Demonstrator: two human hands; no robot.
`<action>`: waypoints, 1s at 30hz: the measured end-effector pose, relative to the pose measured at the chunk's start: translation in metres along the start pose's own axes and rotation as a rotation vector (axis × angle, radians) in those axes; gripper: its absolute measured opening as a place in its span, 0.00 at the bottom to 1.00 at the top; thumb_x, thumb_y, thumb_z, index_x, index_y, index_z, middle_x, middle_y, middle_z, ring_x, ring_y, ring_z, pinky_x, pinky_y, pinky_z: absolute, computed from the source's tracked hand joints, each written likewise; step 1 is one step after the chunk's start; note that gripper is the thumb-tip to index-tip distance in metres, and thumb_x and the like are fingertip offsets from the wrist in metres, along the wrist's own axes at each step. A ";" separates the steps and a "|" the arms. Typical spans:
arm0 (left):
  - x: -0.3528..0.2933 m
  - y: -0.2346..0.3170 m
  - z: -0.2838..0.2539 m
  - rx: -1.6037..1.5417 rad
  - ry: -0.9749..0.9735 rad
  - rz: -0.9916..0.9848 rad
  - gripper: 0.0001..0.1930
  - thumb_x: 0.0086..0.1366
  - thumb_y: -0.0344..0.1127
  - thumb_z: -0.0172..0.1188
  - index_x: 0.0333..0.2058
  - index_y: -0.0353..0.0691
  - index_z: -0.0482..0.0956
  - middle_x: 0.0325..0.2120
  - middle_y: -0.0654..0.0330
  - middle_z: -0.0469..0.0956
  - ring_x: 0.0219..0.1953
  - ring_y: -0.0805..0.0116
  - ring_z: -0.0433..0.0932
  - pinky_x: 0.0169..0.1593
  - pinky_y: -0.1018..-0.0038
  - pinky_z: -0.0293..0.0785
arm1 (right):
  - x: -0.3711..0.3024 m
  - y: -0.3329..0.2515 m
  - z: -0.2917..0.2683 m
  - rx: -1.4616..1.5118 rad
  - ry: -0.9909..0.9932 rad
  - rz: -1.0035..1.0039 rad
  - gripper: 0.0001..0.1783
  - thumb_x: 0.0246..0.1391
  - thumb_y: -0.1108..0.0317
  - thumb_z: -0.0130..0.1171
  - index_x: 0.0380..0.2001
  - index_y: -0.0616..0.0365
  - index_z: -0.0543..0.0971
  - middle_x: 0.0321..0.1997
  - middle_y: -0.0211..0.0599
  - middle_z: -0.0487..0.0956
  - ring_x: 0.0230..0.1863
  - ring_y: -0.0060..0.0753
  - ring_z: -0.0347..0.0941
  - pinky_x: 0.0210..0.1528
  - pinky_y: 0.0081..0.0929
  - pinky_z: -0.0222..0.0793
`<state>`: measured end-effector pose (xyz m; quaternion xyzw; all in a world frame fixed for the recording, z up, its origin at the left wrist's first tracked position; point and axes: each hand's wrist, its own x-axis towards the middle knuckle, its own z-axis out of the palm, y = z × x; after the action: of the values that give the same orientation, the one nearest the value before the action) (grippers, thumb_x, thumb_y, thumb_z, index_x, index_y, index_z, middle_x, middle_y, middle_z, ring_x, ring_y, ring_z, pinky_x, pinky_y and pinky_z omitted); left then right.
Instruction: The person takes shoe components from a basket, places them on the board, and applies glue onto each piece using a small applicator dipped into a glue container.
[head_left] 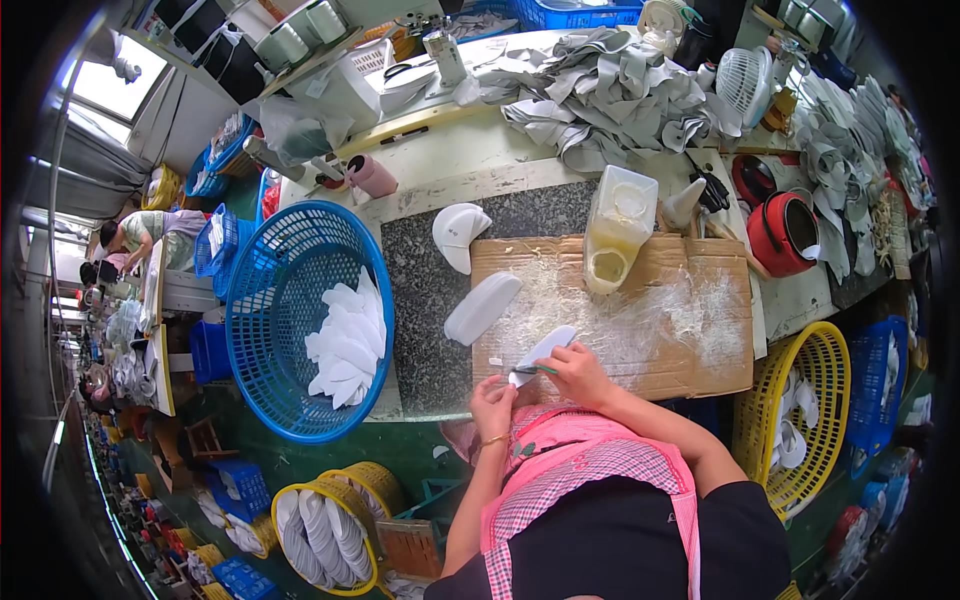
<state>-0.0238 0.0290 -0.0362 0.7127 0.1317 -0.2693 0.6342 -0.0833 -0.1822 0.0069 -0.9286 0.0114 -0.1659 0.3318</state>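
At the near edge of a glue-stained cardboard sheet (690, 350), my left hand (492, 408) is closed, its fingertips pinching the near end of a white sole-shaped piece (549, 346). My right hand (580, 376) is closed around a slim dark green tool (528, 370), whose tip reaches across that piece toward my left fingers. Whether the tool is a brush or a blade is too small to tell. Beyond my hands lie another long white piece (482, 309) and a curved white stack (461, 236). A cut-open plastic jug (622, 215) with yellowish liquid rests on the cardboard.
On the left stands a blue basket (250, 350) with white pieces (350, 340). Scissors (712, 190), a red pot (782, 235) and a white fan (745, 85) are at the right. Grey cut pieces (620, 95) heap at the back. A yellow basket (835, 400) stands near right; a person (140, 240) bends far left.
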 end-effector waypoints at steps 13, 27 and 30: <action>-0.012 0.018 0.003 -0.087 0.118 -0.193 0.25 0.64 0.27 0.68 0.54 0.39 0.65 0.34 0.50 0.84 0.29 0.68 0.83 0.30 0.80 0.77 | -0.007 0.028 -0.021 -0.291 0.068 -0.006 0.10 0.49 0.67 0.66 0.38 0.47 0.83 0.27 0.27 0.74 0.33 0.30 0.75 0.40 0.34 0.62; -0.008 0.095 0.007 0.845 -0.193 1.378 0.11 0.55 0.22 0.71 0.29 0.40 0.75 0.25 0.61 0.78 0.25 0.64 0.75 0.29 0.69 0.69 | 0.030 0.076 -0.086 -0.331 0.407 0.223 0.10 0.56 0.72 0.64 0.42 0.51 0.84 0.30 0.32 0.76 0.33 0.37 0.73 0.41 0.36 0.60; -0.001 0.074 -0.002 0.950 -0.416 1.424 0.06 0.55 0.26 0.66 0.29 0.42 0.77 0.27 0.63 0.78 0.26 0.63 0.74 0.30 0.67 0.70 | 0.020 0.050 -0.083 -0.115 0.590 0.489 0.05 0.57 0.71 0.64 0.37 0.54 0.85 0.28 0.35 0.77 0.34 0.39 0.75 0.40 0.36 0.63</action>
<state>0.0151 0.0190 0.0259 0.7506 -0.5878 0.0394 0.2992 -0.0862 -0.2746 0.0423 -0.8279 0.3368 -0.3409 0.2914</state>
